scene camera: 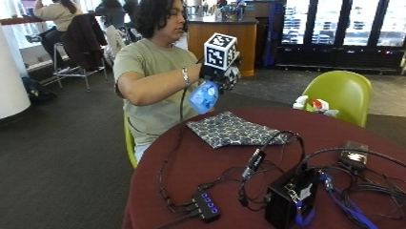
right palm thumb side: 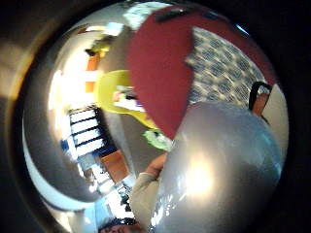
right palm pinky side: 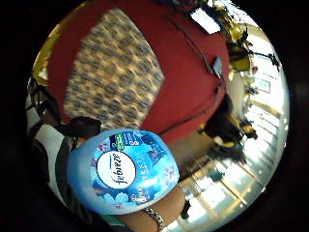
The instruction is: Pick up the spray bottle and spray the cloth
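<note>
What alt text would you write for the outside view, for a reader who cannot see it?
A seated person's black-gloved right hand holds a blue plastic spray bottle in the air above a folded blue patterned cloth, which lies flat on a round dark red table beside black cables and boxes.

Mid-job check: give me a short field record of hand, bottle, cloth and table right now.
hand: gloved right hand grips the spray bottle, raised above the table
bottle: blue spray bottle, off the table, held over the near edge of the cloth
cloth: patterned cloth lying flat on the table, not touched
table: round dark red table, also carrying cables and a black box
</note>
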{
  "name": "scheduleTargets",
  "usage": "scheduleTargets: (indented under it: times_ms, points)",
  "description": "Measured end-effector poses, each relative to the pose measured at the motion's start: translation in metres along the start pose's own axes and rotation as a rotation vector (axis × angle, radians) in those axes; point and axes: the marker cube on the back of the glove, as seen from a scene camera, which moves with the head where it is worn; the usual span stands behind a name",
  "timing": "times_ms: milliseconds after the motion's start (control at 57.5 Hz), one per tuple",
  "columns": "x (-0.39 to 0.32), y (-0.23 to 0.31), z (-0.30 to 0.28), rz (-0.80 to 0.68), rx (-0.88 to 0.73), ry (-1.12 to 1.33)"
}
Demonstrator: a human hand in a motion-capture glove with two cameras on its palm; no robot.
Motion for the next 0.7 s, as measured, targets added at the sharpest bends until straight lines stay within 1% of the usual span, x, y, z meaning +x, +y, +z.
scheduleTargets:
  times_ms: [52, 139, 209, 313, 383, 470, 696]
  points:
    - [-0.016, -0.001, -0.011, -0.087, 0.091, -0.094]
    - [-0.04, -0.009, -0.018, -0.19, 0.21, -0.257]
    - [-0.055, -0.019, -0.013, -0.272, 0.248, -0.368]
    - [-0.08, -0.038, 0.012, -0.376, 0.266, -0.553]
    - [-0.1, -0.048, 0.03, -0.398, 0.28, -0.69]
    - [-0.1, -0.072, 0.041, -0.41, 0.32, -0.8]
    - [-0.095, -0.122, 0.065, -0.404, 0.409, -0.859]
